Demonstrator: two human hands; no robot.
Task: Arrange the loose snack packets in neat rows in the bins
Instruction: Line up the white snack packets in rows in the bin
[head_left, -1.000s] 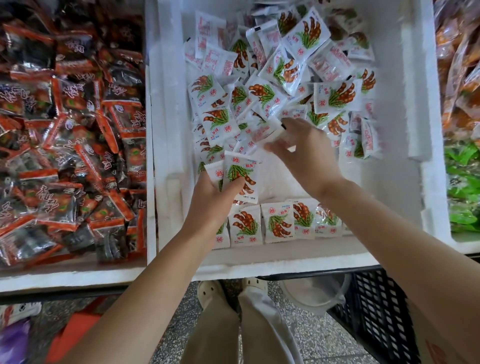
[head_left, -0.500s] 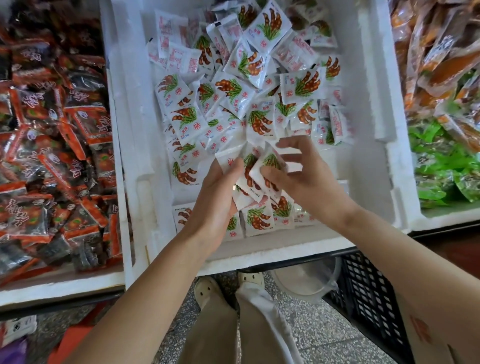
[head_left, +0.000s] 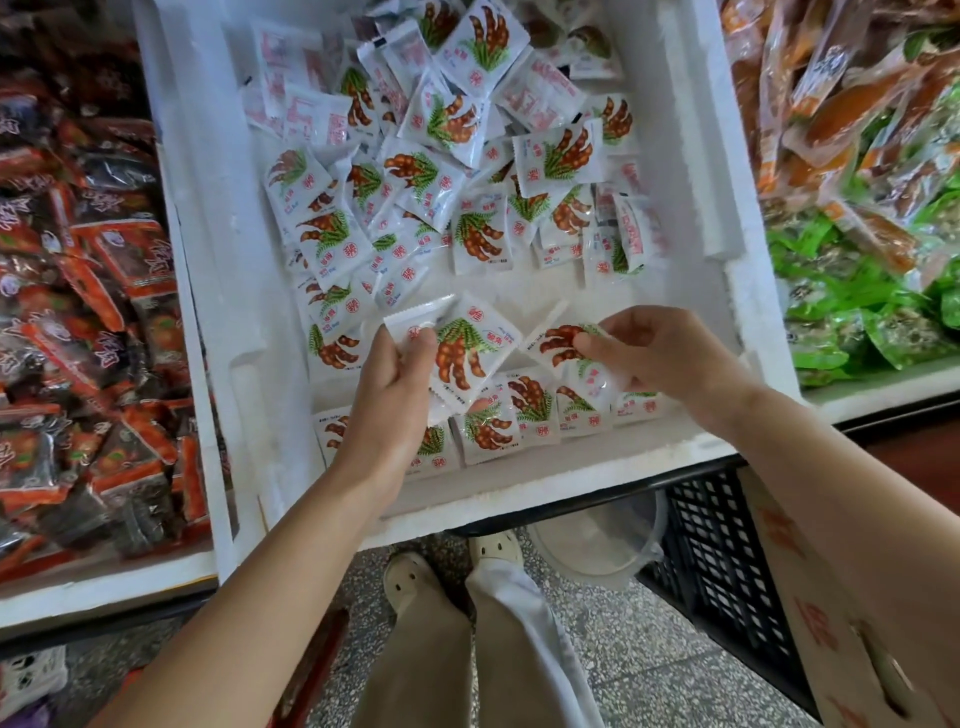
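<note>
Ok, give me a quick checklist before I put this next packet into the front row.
1. Right hand pinches one packet: ok.
2. Left hand grips the spare packets: ok.
3. Front row lined up along the near wall of the bin: ok.
4. Free space at the row's right end: cannot tell, the right hand covers it.
5. Pinched packet squared with the row: not ok, it is tilted.
6. Loose pile cleared: not ok.

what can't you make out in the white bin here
Head view:
How many packets the left hand holds: the front packet covers the rest.
Part of the front row: behind the right hand.
Far end of the white bin: cut off by the top edge.
</note>
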